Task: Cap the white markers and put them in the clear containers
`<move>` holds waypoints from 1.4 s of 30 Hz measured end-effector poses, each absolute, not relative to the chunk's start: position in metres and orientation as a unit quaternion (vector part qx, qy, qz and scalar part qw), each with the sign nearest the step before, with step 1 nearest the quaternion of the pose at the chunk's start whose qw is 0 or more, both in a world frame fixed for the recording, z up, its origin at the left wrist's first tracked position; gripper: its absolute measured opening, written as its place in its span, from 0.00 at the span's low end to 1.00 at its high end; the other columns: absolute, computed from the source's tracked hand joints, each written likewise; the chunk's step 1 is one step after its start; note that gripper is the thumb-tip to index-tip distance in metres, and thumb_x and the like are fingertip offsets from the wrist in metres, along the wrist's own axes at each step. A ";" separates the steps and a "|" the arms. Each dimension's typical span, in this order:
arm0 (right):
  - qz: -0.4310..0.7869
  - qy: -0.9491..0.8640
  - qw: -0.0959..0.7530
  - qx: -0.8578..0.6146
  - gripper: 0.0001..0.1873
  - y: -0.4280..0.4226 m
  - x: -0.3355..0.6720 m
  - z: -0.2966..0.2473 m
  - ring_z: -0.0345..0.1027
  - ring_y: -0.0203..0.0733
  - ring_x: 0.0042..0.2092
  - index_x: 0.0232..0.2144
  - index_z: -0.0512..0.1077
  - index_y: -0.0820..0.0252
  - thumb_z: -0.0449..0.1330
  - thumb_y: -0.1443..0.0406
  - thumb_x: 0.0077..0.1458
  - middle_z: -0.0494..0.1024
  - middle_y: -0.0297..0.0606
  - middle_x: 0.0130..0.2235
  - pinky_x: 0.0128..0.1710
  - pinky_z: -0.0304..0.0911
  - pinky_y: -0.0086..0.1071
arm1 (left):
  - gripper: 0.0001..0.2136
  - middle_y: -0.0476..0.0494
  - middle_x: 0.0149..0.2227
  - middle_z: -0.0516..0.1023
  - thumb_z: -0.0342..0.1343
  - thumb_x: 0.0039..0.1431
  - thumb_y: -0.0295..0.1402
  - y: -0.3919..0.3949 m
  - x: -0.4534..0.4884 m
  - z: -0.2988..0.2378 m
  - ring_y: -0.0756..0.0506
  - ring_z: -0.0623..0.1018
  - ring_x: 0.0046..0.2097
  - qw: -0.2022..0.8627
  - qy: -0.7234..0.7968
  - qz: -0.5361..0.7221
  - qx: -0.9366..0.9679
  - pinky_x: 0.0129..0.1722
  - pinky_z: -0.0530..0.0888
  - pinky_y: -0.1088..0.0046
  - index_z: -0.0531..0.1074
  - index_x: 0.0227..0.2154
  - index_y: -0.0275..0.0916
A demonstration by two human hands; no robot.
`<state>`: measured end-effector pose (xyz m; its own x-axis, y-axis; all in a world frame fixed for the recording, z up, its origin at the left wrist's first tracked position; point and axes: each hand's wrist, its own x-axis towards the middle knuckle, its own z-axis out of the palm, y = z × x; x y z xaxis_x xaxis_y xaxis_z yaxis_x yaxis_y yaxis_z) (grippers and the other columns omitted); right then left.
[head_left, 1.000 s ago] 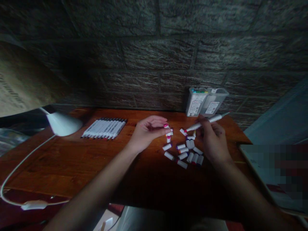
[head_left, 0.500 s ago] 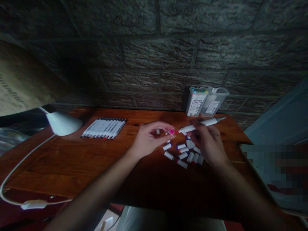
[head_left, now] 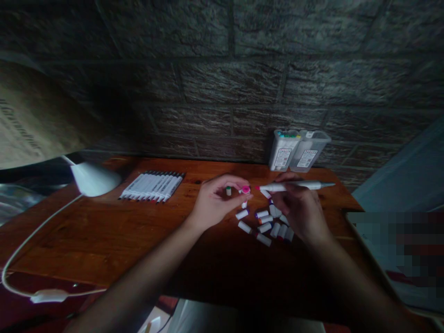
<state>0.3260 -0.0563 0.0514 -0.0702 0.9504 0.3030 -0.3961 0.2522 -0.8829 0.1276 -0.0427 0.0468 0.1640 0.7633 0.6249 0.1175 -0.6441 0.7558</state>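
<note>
Between thumb and fingers, my left hand [head_left: 217, 201] pinches a marker cap [head_left: 246, 189] whose bright pink end shows. My right hand [head_left: 301, 206] grips a white marker [head_left: 277, 187], held nearly level. Its reddish-pink tip points left at the cap, with a small gap between them. Below and between my hands lie several loose marker caps [head_left: 244, 226], white with coloured ends, partly hidden by my right hand. A green-ended cap [head_left: 228, 190] stands just behind my left fingers.
A row of white markers [head_left: 152, 186] lies on the wooden table [head_left: 86, 231] at left. Beside it stands a lamp with a white base [head_left: 93, 178] and a cord. Two clear plastic cases [head_left: 308, 152], one holding markers, stand at the back right against the brick wall [head_left: 222, 83].
The marker in my right hand has turned from a slant to nearly level, its tip still just right of the cap. My left hand keeps its pinch on the pink cap.
</note>
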 end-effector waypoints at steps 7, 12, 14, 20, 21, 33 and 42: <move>0.567 -0.493 0.611 -0.248 0.07 -0.059 0.324 0.054 0.48 0.31 0.19 0.35 0.71 0.56 0.57 0.63 0.52 0.60 0.26 0.20 0.20 0.42 0.30 | 0.12 0.43 0.36 0.82 0.71 0.45 0.27 -0.045 0.131 0.049 0.49 0.80 0.36 0.312 0.306 0.580 0.688 0.41 0.78 0.72 0.78 0.35 0.36; 0.561 -0.480 0.619 -0.269 0.07 -0.057 0.323 0.056 0.48 0.30 0.19 0.34 0.71 0.55 0.57 0.63 0.51 0.61 0.25 0.20 0.20 0.42 0.30 | 0.14 0.47 0.34 0.82 0.72 0.42 0.26 -0.041 0.131 0.052 0.50 0.81 0.36 0.418 0.302 0.604 0.607 0.40 0.78 0.75 0.78 0.34 0.37; 0.558 -0.465 0.626 -0.284 0.07 -0.056 0.324 0.058 0.48 0.30 0.19 0.33 0.71 0.55 0.57 0.62 0.50 0.62 0.26 0.20 0.20 0.42 0.30 | 0.13 0.48 0.34 0.83 0.72 0.43 0.28 -0.037 0.129 0.055 0.51 0.81 0.36 0.477 0.300 0.611 0.556 0.40 0.78 0.76 0.79 0.34 0.38; 0.544 -0.459 0.623 -0.326 0.08 -0.059 0.324 0.066 0.48 0.30 0.19 0.31 0.71 0.55 0.57 0.60 0.47 0.68 0.28 0.23 0.20 0.43 0.30 | 0.10 0.47 0.35 0.84 0.71 0.45 0.30 -0.032 0.122 0.061 0.51 0.82 0.36 0.612 0.295 0.610 0.408 0.41 0.79 0.77 0.80 0.32 0.37; 0.539 -0.465 0.622 -0.328 0.08 -0.059 0.323 0.067 0.48 0.30 0.19 0.30 0.70 0.55 0.57 0.59 0.48 0.68 0.28 0.23 0.20 0.43 0.30 | 0.09 0.47 0.35 0.84 0.70 0.46 0.30 -0.032 0.122 0.061 0.51 0.82 0.36 0.618 0.293 0.609 0.401 0.42 0.79 0.77 0.79 0.32 0.37; 0.547 -0.454 0.629 -0.315 0.07 -0.063 0.321 0.064 0.50 0.28 0.18 0.28 0.75 0.57 0.61 0.60 0.49 0.71 0.30 0.22 0.18 0.44 0.28 | 0.07 0.48 0.34 0.83 0.68 0.48 0.27 -0.035 0.123 0.064 0.51 0.82 0.35 0.638 0.283 0.608 0.379 0.40 0.80 0.78 0.78 0.31 0.38; 0.534 -0.496 0.613 -0.305 0.05 -0.065 0.320 0.060 0.52 0.28 0.20 0.31 0.76 0.55 0.60 0.63 0.53 0.76 0.32 0.33 0.17 0.43 0.29 | 0.10 0.49 0.33 0.83 0.71 0.45 0.28 -0.036 0.124 0.060 0.52 0.82 0.34 0.637 0.274 0.598 0.402 0.37 0.80 0.81 0.78 0.31 0.38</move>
